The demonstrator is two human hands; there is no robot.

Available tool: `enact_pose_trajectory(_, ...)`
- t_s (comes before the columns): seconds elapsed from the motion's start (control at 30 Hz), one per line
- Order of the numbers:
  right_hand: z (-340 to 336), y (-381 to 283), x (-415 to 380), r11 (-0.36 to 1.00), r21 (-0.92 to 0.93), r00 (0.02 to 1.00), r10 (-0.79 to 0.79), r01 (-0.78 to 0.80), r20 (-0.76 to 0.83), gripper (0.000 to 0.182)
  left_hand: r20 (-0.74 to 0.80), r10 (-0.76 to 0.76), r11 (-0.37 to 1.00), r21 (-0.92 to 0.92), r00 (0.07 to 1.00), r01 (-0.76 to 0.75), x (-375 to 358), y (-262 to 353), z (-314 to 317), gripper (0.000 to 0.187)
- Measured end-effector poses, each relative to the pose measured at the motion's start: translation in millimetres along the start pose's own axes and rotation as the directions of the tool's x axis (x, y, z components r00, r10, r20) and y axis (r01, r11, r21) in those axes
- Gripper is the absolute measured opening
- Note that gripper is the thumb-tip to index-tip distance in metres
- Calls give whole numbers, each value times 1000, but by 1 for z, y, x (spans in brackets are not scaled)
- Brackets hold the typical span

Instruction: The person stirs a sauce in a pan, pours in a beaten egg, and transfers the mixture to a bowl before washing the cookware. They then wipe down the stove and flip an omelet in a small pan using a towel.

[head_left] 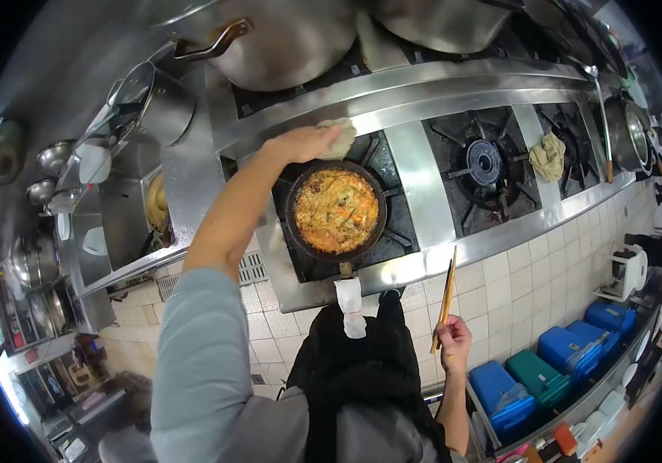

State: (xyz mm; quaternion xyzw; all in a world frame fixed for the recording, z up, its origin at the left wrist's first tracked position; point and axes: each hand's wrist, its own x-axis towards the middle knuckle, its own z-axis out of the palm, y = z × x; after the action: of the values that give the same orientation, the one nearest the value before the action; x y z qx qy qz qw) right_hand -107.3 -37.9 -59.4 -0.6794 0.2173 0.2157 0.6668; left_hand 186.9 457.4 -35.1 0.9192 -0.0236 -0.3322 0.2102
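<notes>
My left hand [305, 145] reaches over the far side of the stove, its fingers closed on a pale cloth [338, 139] just beyond the pan's rim. Below it, a round dark pan [336, 210] filled with an orange-yellow cooked mixture sits on the left burner. The pan's handle points toward me and has a white cloth [352, 307] wrapped round it. My right hand [453, 339], low at the right over the tiled floor, grips long wooden chopsticks [446, 303] that point up toward the stove's front edge.
Large steel pots [281, 46] stand behind the front burners. A bare burner [484, 162] and a crumpled cloth [548, 157] are to the right, a ladle [602, 123] farther right. A sink [126, 224] lies left. Blue bins [501, 393] and a green bin [535, 376] stand lower right.
</notes>
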Motion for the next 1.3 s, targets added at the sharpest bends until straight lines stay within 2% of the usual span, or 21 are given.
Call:
enact_pose_trajectory(0.07, 1, -1, 2, 1000, -7, 1000, 4, -3, 17, 9, -55, -145, 988, -58, 988, 142, -22, -32, 15, 74)
enact_pose_trajectory(0.17, 0, -2, -1, 1000, 24, 999, -4, 3, 39, 10, -120, -233, 972, -57, 965, 227, -63, -66, 30, 67)
enact_pose_trajectory(0.2, 0, 1, 0, 1000, 18, 998, 7, -8, 55, 10, -115, -251, 967, -65, 961, 245, -73, -80, 36, 67)
enact_pose_trajectory(0.27, 1, 10, 0, 998, 49, 997, -53, 50, 59, 9, -235, -259, 966, -76, 937, 248, -94, -106, 60, 62)
enact_pose_trajectory(0.3, 2, 11, 0, 999, 38, 998, -26, 24, 65, 9, -401, -207, 973, 14, 892, 232, -107, -112, 79, 49)
enact_pose_trajectory(0.33, 6, 11, 1, 1000, 26, 997, -8, 6, 80, 9, -390, -230, 968, 2, 892, 251, -119, -113, 91, 49)
enact_pose_trajectory(0.4, 12, 12, 1, 991, 136, 994, -20, 5, 109, 9, -335, -243, 961, 47, 910, 274, -136, -107, 118, 34)
enact_pose_trajectory(0.43, 15, 10, 2, 990, 141, 993, -10, -7, 117, 9, -328, -258, 958, 36, 909, 285, -145, -97, 130, 34)
enact_pose_trajectory(0.53, 22, 3, 3, 986, 165, 990, -35, 12, 138, 8, -497, -284, 958, -176, 820, 225, -189, -46, 180, 39)
enact_pose_trajectory(0.6, 23, 1, 4, 981, 191, 987, -46, 16, 154, 9, -558, -263, 962, -217, 787, 168, -219, -28, 210, 42)
enact_pose_trajectory(0.67, 26, -7, 3, 979, 203, 988, -24, -8, 155, 11, -518, -288, 954, -226, 805, 197, -233, -22, 247, 37)
enact_pose_trajectory(0.73, 27, -3, 4, 979, 202, 988, -36, 5, 148, 11, -536, -210, 977, -139, 818, 160, -250, -10, 275, 45)
enact_pose_trajectory(0.8, 26, 1, 6, 977, 210, 992, -57, 32, 116, 12, -379, -313, 941, -247, 871, 231, -267, 18, 279, 46)
enact_pose_trajectory(0.87, 22, 4, 4, 982, 190, 989, -34, 7, 141, 12, -371, -272, 941, -293, 888, 166, -274, 26, 285, 39)
enact_pose_trajectory(0.97, 21, 2, -1, 974, 225, 991, -39, 10, 124, 10, -372, -198, 936, -347, 907, 62, -270, 37, 250, 33)
enact_pose_trajectory(1.03, 16, 9, -4, 960, 279, 993, -49, 16, 112, 7, -436, -361, 805, -592, 824, 40, -277, 71, 194, 30)
enact_pose_trajectory(1.1, 11, 16, -5, 952, 305, 996, -33, 7, 81, 7, -622, -219, 848, -503, 752, -169, -254, 97, 139, 34)
enact_pose_trajectory(1.17, 5, 24, -6, 945, 327, 998, -4, -15, 57, 6, -618, -130, 884, -426, 776, -191, -216, 128, 81, 37)
enact_pose_trajectory(1.2, 2, 27, -6, 941, 337, 999, -4, -11, 44, 6, -734, 46, 891, -277, 678, -361, -177, 124, 74, 41)
enact_pose_trajectory(1.23, -2, 31, -6, 951, 309, 999, 3, -15, 37, 7, -695, 53, 930, -227, 717, -290, -154, 143, 49, 41)
enact_pose_trajectory(1.3, -12, 39, -7, 964, 264, 999, 17, -24, 30, 8, -717, 236, 945, 11, 656, -327, -80, 146, 33, 37)
